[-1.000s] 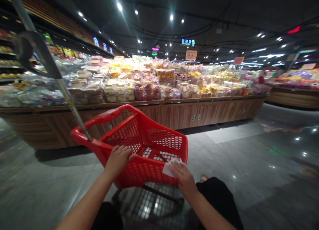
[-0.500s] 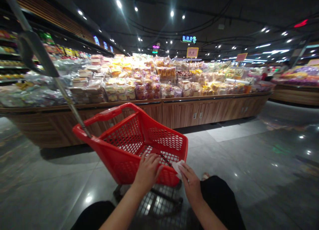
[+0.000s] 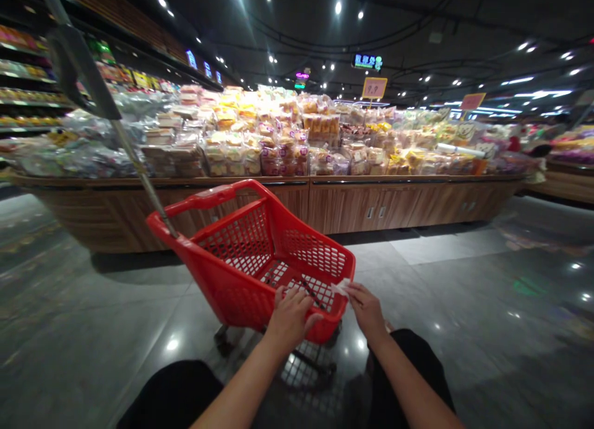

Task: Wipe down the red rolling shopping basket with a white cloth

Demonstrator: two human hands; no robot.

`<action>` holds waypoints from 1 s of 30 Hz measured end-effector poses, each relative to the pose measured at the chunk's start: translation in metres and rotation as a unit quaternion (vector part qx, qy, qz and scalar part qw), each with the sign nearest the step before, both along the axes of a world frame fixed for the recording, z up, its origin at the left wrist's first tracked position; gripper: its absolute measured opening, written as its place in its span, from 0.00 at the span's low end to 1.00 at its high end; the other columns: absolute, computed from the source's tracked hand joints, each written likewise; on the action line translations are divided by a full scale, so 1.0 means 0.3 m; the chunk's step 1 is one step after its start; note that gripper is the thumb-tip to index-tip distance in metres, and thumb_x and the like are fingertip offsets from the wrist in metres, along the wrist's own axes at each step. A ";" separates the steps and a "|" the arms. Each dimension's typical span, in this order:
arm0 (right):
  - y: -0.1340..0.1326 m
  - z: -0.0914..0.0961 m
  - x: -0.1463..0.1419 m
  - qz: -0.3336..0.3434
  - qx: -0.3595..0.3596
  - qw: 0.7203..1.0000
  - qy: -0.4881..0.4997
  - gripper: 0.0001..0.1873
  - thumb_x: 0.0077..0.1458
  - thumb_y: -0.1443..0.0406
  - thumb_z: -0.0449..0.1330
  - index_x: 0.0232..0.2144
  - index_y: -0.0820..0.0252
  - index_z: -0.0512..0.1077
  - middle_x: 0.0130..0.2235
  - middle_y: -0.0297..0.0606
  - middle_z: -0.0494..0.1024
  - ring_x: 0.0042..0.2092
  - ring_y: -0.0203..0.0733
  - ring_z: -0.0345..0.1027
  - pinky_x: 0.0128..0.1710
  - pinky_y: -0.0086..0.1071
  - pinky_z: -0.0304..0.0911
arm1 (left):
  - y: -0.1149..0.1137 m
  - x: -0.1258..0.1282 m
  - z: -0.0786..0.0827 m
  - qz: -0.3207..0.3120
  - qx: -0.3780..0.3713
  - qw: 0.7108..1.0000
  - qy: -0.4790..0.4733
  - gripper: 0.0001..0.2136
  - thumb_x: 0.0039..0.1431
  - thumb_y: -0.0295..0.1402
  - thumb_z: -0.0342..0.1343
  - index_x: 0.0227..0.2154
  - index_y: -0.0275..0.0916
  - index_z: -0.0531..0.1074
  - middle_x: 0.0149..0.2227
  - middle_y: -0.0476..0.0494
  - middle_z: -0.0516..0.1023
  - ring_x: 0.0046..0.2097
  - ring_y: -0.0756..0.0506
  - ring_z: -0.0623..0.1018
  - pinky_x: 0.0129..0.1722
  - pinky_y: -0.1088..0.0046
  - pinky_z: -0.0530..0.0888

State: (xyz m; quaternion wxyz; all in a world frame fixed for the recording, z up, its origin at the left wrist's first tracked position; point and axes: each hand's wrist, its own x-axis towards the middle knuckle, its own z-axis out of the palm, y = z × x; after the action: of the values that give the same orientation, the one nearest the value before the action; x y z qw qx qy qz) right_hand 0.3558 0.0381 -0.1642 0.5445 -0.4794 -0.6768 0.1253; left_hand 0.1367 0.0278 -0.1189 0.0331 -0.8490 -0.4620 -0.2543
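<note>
Downward view over a red plastic shopping basket (image 3: 232,293) with mesh walls, on small wheels, above a polished grey tile floor (image 3: 93,330). Basket just ahead of the person's legs in black trousers (image 3: 171,398). Left hand (image 3: 292,317) curled over the basket's near rim, fingers hooked inside, clamped on the plastic. Right hand (image 3: 366,308) apart from the left, pinched closed on a small white tissue (image 3: 341,287), just beside the basket's right corner. A thin dark strip (image 3: 310,293) lying on the mesh bottom of the basket, too small to identify. A long grey pull handle (image 3: 139,163) rising from the basket's left corner toward the upper left. Well ahead, a wood-panelled counter (image 3: 399,206) piled with bagged baked goods (image 3: 232,150), and above them a yellow price sign (image 3: 374,88) reading 9.9. Stocked shelves (image 3: 28,88) at the far left.
</note>
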 end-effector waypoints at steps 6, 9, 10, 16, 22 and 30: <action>-0.137 -0.015 -0.105 0.079 -0.010 0.996 -0.033 0.12 0.58 0.67 0.51 0.38 0.56 0.74 0.39 0.40 0.77 0.42 0.42 0.71 0.43 0.35 0.68 | -0.017 -0.043 0.003 -0.001 -0.013 1.000 0.017 0.11 0.55 0.44 0.52 0.30 0.42 0.69 0.35 0.49 0.74 0.42 0.44 0.68 0.54 0.56 0.51; -0.112 -0.015 -0.090 0.061 -0.012 0.998 -0.025 0.11 0.57 0.66 0.52 0.39 0.56 0.73 0.38 0.39 0.78 0.41 0.42 0.72 0.41 0.34 0.68 | -0.024 -0.067 0.012 -0.005 -0.016 1.000 0.017 0.11 0.55 0.45 0.52 0.29 0.42 0.68 0.34 0.49 0.74 0.41 0.44 0.68 0.54 0.57 0.52; -0.091 -0.013 -0.080 0.042 -0.013 0.999 -0.017 0.11 0.57 0.66 0.52 0.38 0.56 0.74 0.37 0.39 0.78 0.40 0.42 0.72 0.40 0.34 0.68 | -0.025 -0.072 0.014 -0.006 -0.014 1.000 0.016 0.11 0.55 0.44 0.52 0.29 0.42 0.68 0.34 0.48 0.74 0.41 0.44 0.68 0.53 0.57 0.52; -0.109 -0.010 -0.123 0.003 -0.067 0.997 0.031 0.10 0.54 0.67 0.52 0.34 0.58 0.73 0.32 0.37 0.77 0.35 0.41 0.72 0.35 0.31 0.67 | -0.026 -0.093 0.018 -0.010 -0.023 0.999 0.022 0.13 0.55 0.47 0.50 0.28 0.42 0.68 0.34 0.48 0.74 0.41 0.44 0.68 0.52 0.57 0.53; -0.160 -0.010 -0.164 0.083 -0.097 0.991 0.037 0.10 0.54 0.68 0.52 0.34 0.57 0.74 0.34 0.37 0.77 0.36 0.41 0.71 0.36 0.31 0.67 | -0.037 -0.143 0.027 -0.026 -0.019 0.999 0.019 0.12 0.54 0.46 0.51 0.28 0.42 0.69 0.33 0.49 0.74 0.42 0.44 0.69 0.52 0.60 0.54; -0.061 0.006 -0.139 -0.020 -0.023 0.997 0.065 0.07 0.53 0.68 0.54 0.28 0.58 0.72 0.36 0.39 0.73 0.40 0.42 0.68 0.39 0.33 0.65 | -0.049 -0.208 0.036 -0.039 -0.031 0.999 0.012 0.12 0.55 0.46 0.51 0.31 0.43 0.69 0.37 0.48 0.75 0.43 0.45 0.69 0.54 0.57 0.52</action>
State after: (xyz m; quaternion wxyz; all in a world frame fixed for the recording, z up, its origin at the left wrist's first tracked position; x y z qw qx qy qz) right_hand 0.3142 0.0198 -0.1624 0.5785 -0.4961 -0.6273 0.1603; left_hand 0.0742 0.0130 -0.1081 0.0026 -0.8699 -0.4360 -0.2305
